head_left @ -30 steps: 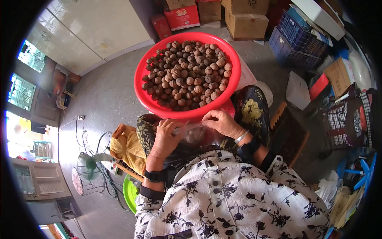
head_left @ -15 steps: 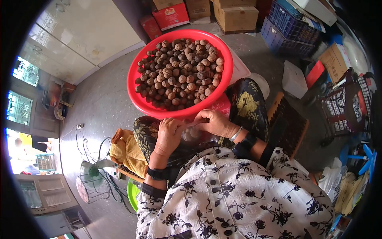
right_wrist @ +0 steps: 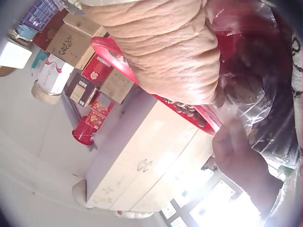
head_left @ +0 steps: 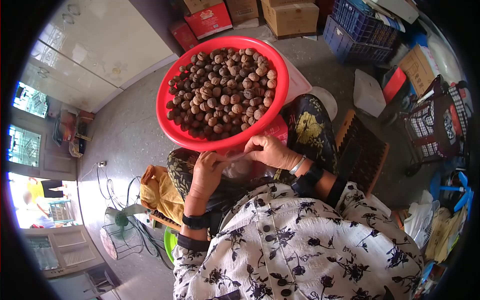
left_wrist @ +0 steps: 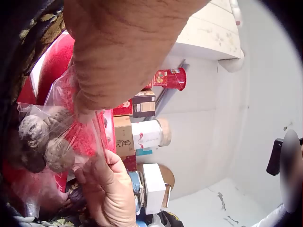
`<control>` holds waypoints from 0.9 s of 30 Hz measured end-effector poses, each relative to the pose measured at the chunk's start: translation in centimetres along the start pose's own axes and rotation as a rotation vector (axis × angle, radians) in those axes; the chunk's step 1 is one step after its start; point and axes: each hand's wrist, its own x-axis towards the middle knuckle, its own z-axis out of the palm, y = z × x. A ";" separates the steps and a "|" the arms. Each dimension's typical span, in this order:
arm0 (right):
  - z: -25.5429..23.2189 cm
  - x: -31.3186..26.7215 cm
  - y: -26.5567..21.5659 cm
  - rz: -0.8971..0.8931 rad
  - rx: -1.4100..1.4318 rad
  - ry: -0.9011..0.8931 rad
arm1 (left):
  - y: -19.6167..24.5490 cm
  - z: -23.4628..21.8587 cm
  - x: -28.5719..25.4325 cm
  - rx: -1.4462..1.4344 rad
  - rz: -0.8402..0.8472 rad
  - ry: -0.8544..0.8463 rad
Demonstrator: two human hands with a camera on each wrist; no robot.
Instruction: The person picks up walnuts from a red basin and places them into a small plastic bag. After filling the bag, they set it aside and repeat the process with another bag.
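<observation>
1. Red carton [head_left: 209, 20] bears pale print, unreadable.
2. Left hand [head_left: 206, 172] and right hand [head_left: 272, 151] pinch the clear bag [head_left: 239, 167] of walnuts, on the lap below the red basin [head_left: 167, 95].
3. Hands closer together than before.

Up close, the right hand [right_wrist: 165, 52] filled the top of the view, fingers curled down and pinching the clear crinkled plastic bag [right_wrist: 255, 90]. Brown round walnuts [right_wrist: 244, 85] showed dimly through the film. Behind the knuckles ran the rim of the red round plastic basin [right_wrist: 142, 80]. The left hand [right_wrist: 241, 165] sat lower right, touching the bag. Stacked cardboard boxes [right_wrist: 75, 42] stood near the cream two-door cabinet [right_wrist: 142, 161].
</observation>
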 end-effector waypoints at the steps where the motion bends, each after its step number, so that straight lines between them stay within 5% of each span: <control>1: -0.1 0.0 0.1 -0.019 -0.007 -0.003 | 0.2 -0.1 0.0 -0.005 -0.004 0.003; 8: -0.1 0.2 -0.3 0.070 0.155 -0.028 | 0.8 -1.0 -0.5 -0.147 -0.177 -0.040; 11: 0.3 0.1 -0.2 -0.064 -0.046 0.026 | -0.8 -0.5 -0.8 0.003 -0.078 -0.038; 20: 0.3 0.0 -0.8 0.032 0.077 -0.020 | -1.0 -0.5 -2.0 0.135 0.024 -0.014; 27: 0.1 -0.1 -1.7 0.165 0.333 -0.087 | 0.8 -1.6 -2.5 -0.209 -0.261 -0.109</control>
